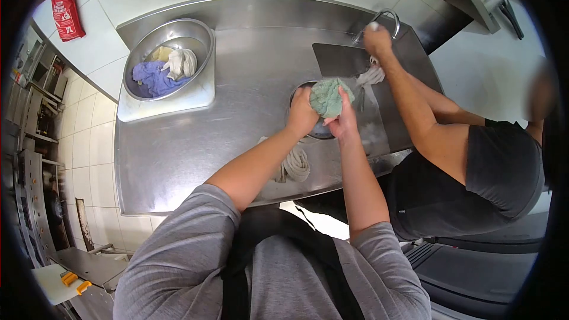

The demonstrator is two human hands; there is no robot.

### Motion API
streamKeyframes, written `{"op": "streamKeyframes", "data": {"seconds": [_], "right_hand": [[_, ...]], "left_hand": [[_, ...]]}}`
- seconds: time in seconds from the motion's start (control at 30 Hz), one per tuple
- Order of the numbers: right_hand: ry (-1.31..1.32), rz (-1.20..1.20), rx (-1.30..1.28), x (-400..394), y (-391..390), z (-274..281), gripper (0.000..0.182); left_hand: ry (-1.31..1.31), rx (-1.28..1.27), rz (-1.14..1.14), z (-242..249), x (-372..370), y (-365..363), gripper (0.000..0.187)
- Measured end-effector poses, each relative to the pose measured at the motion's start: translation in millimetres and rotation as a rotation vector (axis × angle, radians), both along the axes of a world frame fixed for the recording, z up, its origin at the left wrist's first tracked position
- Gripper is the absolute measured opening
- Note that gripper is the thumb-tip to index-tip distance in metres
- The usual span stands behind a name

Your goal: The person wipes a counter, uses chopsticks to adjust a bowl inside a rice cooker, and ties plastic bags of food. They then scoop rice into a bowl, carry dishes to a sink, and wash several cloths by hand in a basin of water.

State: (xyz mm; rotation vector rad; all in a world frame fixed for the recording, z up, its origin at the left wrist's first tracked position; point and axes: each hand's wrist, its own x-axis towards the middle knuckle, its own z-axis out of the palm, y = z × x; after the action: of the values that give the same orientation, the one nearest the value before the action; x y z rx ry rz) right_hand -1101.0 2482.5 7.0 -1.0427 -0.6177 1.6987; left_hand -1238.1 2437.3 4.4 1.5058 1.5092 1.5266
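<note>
A bunched green cloth (327, 98) is held between my two hands above a round metal bowl (320, 132), which they partly cover. My left hand (302, 111) grips the cloth from its left side, fingers curled. On the other side, my right hand (343, 114) closes around it with the thumb lying along the front. Just below my left wrist, a wrung greyish-white cloth (294, 165) lies on the steel counter, partly behind my forearm.
A steel basin (204, 31) with purple, white and yellow cloths sits on a white board (172, 111) at left. To the right, a co-worker's hand (377, 38) is at the tap (396, 19) over the sink (332, 59), near a hanging whitish cloth (372, 73).
</note>
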Motion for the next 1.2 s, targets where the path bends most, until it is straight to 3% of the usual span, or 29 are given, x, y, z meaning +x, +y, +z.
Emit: {"op": "streamKeyframes", "data": {"seconds": [0.07,0.17,0.23,0.3,0.33,0.4,0.43,0.5,0.53,0.6,0.63,0.73,0.9,1.0,1.2], "right_hand": [[0.174,0.320,-0.051,14,12,-12,0.044],[0.173,0.245,-0.088,-11,-11,24,0.049],[0.226,0.261,-0.040,-8,-2,16,0.049],[0.283,0.279,0.002,-5,3,11,0.050],[0.223,0.277,0.017,-4,5,10,0.050],[0.167,0.285,0.033,-4,7,9,0.050],[0.074,0.269,0.051,-2,6,9,0.048],[-0.022,0.259,0.067,-3,0,11,0.047],[-0.095,0.263,0.139,-6,-3,13,0.047],[-0.168,0.278,0.211,-12,-4,22,0.046],[-0.180,0.285,0.235,-15,-5,26,0.044],[-0.270,0.269,0.213,-16,7,11,0.041],[-0.360,0.242,0.197,-17,5,15,0.033],[-0.346,0.226,0.186,-16,10,9,0.031],[-0.374,0.158,0.187,-13,18,-2,0.027]], "left_hand": [[0.015,0.017,-0.032,-10,-2,1,0.047],[0.012,0.036,-0.154,-10,-9,-2,0.059],[-0.001,0.040,-0.242,-2,-15,-4,0.066],[-0.053,-0.193,-0.437,0,-22,-4,0.079],[-0.049,-0.196,-0.429,-5,-21,0,0.079],[-0.397,-0.367,-0.352,-12,-16,8,0.092],[-0.396,-0.364,-0.343,5,-19,3,0.092],[-0.667,-0.706,-0.406,34,-23,-8,0.093],[-0.674,-0.705,-0.398,27,-27,-5,0.093],[-0.692,-0.735,-0.764,18,-39,1,0.085],[-0.696,-0.735,-0.757,18,-39,1,0.085],[-0.575,-0.704,-0.813,20,-33,0,0.076],[-0.305,-0.808,-0.547,32,-20,4,0.071],[-0.225,-0.591,-0.487,-15,1,23,0.072],[0.112,-0.620,-0.276,-42,19,35,0.073]]}}
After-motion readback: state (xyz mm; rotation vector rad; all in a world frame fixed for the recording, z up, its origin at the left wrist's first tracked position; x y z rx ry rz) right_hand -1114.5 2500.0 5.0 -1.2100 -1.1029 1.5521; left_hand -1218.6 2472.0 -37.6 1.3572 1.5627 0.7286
